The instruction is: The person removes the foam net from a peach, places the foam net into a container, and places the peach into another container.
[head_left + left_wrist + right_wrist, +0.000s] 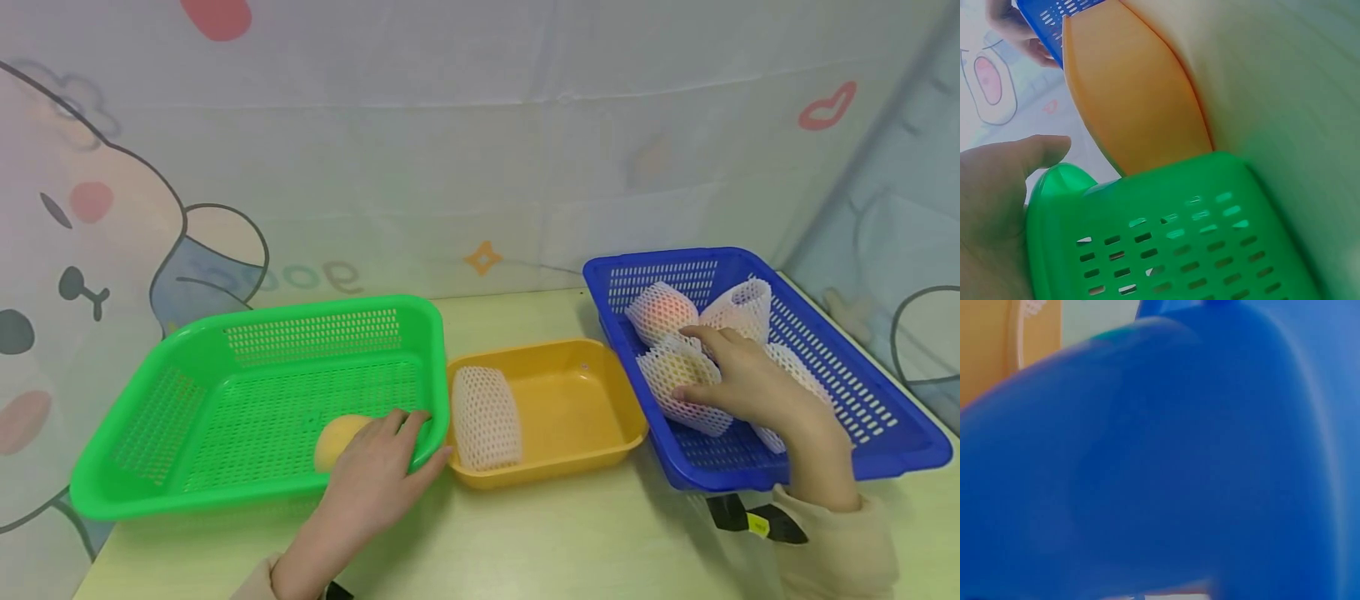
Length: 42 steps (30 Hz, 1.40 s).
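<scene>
My left hand (381, 462) rests over the front right corner of a green basket (258, 500). Its fingers reach inside the rim, with the thumb outside. Beside that hand, partly covered by it, a round yellow fruit (335, 440) lies in the basket. Within the blue basket (690, 475), my right hand (750, 379) holds a yellowish fruit in a white foam net (678, 367), thumb on the near side and fingers over the top. A reddish fruit in a foam net (663, 310) sits just behind. The right wrist view shows mostly blue plastic, hiding the hold.
Between the baskets stands an orange tray (573, 408) with an empty white foam net (486, 417) at its left. More netted fruits, one at the back (750, 304) and one at the right (798, 375), share the blue basket. A printed curtain (450, 167) hangs behind the table.
</scene>
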Motion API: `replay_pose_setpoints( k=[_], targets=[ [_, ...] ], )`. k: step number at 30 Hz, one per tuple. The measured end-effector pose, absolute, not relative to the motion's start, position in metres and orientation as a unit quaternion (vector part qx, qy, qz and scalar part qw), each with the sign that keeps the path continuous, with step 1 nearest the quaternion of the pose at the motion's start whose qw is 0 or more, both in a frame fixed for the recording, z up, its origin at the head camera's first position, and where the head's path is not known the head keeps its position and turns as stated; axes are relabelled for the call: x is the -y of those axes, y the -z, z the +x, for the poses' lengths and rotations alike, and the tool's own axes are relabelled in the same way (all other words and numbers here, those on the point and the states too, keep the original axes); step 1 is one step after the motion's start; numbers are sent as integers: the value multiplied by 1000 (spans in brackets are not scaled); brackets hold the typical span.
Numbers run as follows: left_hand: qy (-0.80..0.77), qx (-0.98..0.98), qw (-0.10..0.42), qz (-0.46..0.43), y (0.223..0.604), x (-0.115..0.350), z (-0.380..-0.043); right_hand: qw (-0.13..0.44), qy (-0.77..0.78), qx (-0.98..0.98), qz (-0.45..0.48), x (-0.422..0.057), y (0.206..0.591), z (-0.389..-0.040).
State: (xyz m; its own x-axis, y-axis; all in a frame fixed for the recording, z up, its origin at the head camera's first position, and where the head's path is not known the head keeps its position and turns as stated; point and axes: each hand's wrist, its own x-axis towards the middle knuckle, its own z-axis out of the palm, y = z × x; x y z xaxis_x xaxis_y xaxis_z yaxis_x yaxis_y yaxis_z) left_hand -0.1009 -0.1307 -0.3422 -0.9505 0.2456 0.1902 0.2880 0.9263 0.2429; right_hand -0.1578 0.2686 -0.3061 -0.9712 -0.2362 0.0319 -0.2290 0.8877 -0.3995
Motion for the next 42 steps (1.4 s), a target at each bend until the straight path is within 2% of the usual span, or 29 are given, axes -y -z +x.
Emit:
replay_pose_setpoints(
  k=[10, 26, 42],
  targets=[
    [119, 979, 74, -146, 341, 133, -101, 49, 240, -961, -129, -274, 319, -161],
    [94, 976, 88, -178, 343, 133, -101, -8, 106, -983, -147, -269, 344, -169],
    [81, 978, 72, -175, 345, 131, -101, -8, 92, -990, -105, -265, 351, -173]
  ],
)
